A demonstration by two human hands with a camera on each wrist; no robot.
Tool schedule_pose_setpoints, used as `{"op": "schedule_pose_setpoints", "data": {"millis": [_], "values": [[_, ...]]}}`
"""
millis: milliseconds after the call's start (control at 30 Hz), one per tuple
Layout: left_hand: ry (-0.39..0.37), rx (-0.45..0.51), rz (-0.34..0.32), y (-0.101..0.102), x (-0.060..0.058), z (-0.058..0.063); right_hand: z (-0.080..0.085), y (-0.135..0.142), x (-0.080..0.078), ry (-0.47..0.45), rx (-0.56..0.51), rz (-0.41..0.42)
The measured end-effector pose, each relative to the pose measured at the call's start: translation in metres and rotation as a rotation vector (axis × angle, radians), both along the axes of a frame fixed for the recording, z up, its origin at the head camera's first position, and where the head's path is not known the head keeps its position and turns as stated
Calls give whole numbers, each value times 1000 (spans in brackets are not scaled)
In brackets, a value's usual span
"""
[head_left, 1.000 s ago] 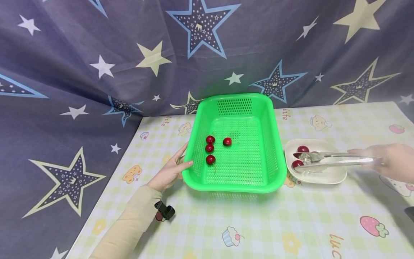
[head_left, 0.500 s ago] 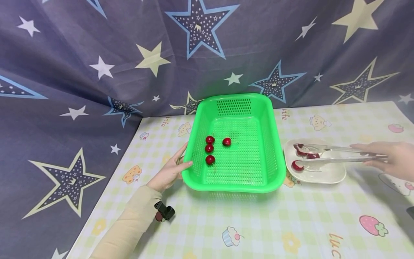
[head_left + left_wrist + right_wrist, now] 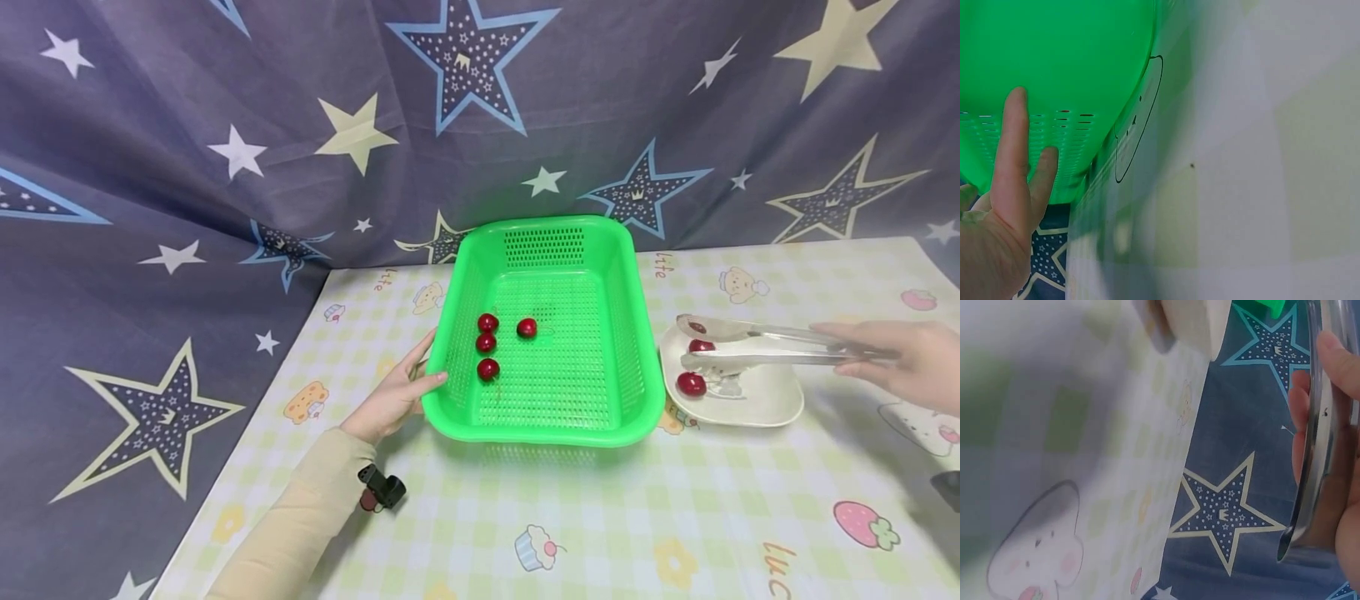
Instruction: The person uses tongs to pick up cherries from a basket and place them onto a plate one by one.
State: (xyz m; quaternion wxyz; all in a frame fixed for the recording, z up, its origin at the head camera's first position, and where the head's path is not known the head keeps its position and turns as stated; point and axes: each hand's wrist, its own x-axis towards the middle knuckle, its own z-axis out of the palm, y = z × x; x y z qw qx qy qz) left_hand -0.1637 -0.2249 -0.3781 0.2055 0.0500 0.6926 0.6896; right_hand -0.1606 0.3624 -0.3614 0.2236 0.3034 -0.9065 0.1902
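Note:
My left hand [image 3: 393, 396] rests against the left side of a green plastic basket [image 3: 648, 367], its thumb at the rim. In the left wrist view its fingers [image 3: 1011, 156] lie straight along the basket's slotted outer wall. Several dark red cherries [image 3: 487, 369] lie on the basket floor. My right hand [image 3: 900, 354] grips metal tongs [image 3: 795, 358], whose two arms stand apart over a white dish [image 3: 772, 408]. One cherry [image 3: 701, 345] shows between the tong tips, and another cherry [image 3: 692, 384] lies below the lower arm. The right wrist view shows thumb and fingers around the tongs' metal handle [image 3: 1325, 456].
The dish stands close to the basket's right side. A checked tablecloth [image 3: 585, 517] with printed cartoons covers the table. Behind it hangs a dark curtain [image 3: 285, 75] with stars. A black wrist camera [image 3: 384, 488] sits at my left sleeve.
The tongs first spread over the cherries in the dish, then lifted slightly toward its back edge. Cherries in the dish shifted a little. My left hand and the basket have stayed put.

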Motion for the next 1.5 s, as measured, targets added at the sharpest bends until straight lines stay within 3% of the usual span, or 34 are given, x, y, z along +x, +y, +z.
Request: {"op": "schedule_pose_setpoints", "data": {"millis": [133, 300, 500, 700, 867, 1100, 1500], "values": [[-2, -6, 1, 0, 0, 0, 8, -10, 1, -120, 13, -89], [-1, -2, -1, 1, 0, 2, 17, -27, -3, -166, 44, -136], [4, -5, -4, 1, -1, 2, 24, -37, -12, -117, 31, -63], [4, -8, -8, 0, -1, 2, 37, -45, -22, -95, 19, -41], [0, -11, -9, 0, -1, 3, 54, -58, -31, -48, 92, -13], [11, -39, -23, -1, 0, 6, 74, -81, -49, 18, 140, 119], [14, -61, -16, 1, 1, 8, 104, -126, -81, -80, 271, 221]]}}
